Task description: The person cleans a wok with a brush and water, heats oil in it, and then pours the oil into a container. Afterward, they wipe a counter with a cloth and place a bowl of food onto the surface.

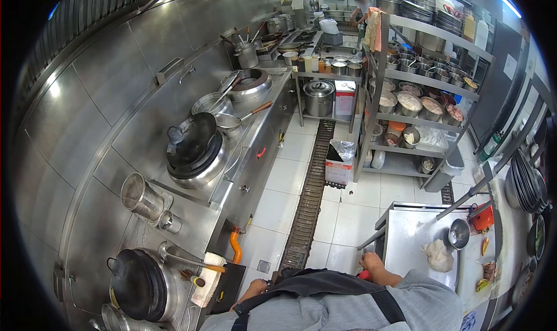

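R hand (371, 264) grips a red object (364, 275), fingers wrapped on it, by steel table (406, 238) edge. L hand (250, 290) near apron, fingers unclear. Small bowl (459, 233) & dough lump (439, 254) on table.

No legible text, brand, number or sign anywhere in view. White and red tin (344, 98) under prep table shows printed label, letters too small and blurred to read. White box (339, 164) on floor beside drain carries red band, print unreadable. Pale sheets (510, 66) pinned on dark door at far right show no decipherable writing. Bottles (313, 63) on counter have labels, none readable.
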Motion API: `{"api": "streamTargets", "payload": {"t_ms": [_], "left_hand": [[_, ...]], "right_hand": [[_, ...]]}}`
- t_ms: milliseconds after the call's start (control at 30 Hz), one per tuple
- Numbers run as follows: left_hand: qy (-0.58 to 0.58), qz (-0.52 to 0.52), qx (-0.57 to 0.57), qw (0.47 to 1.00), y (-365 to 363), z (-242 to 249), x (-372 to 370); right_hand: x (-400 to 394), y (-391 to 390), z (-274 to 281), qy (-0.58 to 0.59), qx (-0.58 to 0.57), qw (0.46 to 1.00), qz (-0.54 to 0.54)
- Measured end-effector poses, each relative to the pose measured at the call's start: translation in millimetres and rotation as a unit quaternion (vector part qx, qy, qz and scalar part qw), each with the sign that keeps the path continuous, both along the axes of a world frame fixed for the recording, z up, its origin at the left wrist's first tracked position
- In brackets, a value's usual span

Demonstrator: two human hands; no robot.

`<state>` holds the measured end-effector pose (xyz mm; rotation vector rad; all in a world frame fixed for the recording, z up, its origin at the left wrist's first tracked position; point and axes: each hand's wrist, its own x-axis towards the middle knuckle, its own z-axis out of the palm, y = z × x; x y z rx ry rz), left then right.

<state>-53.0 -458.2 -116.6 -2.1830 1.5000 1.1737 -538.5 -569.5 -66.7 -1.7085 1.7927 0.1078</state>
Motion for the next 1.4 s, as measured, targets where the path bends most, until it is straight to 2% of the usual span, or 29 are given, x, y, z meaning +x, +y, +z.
{"api": "streamTargets", "payload": {"t_ms": [100,167,300,367,500,667,767,867,1133,1300,1400], "left_hand": [[0.006,0.041,-0.013,0.999,1,-1,-1],[0.001,-0.018,0.006,1.000,-3,-4,0],[0.009,0.009,-0.009,1.000,-4,-3,-1],[0.017,0.016,0.040,0.999,-10,-2,-2],[0.004,0.006,0.020,1.000,-8,5,-7],[-0.014,-0.067,-0.004,0.998,-12,-1,-4],[-0.004,-0.018,0.047,0.999,-14,17,-9],[-0.013,-0.001,0.012,1.000,-10,19,-10],[-0.002,-0.029,-0.006,1.000,-9,-4,1],[0.013,-0.025,0.002,1.000,-9,-7,5],[0.003,-0.026,0.007,1.000,-10,-7,5]], "right_hand": [[-4,-2,-12,0.030,-0.010,0.998,0.047],[-6,-2,-15,0.027,-0.018,0.999,0.039],[-8,2,-17,0.009,-0.016,1.000,0.011],[-9,3,-15,0.006,-0.013,1.000,0.014],[-11,5,-20,0.012,-0.029,0.999,0.020],[-11,4,-19,0.008,-0.015,1.000,0.013],[-11,-1,-21,0.000,-0.007,1.000,0.003],[-9,-5,-17,0.004,0.003,1.000,0.003],[-2,-6,0,0.020,-0.029,0.999,0.020],[-6,-9,-17,0.006,-0.019,1.000,0.002],[-1,-8,-3,-0.002,-0.012,1.000,-0.016]]}}
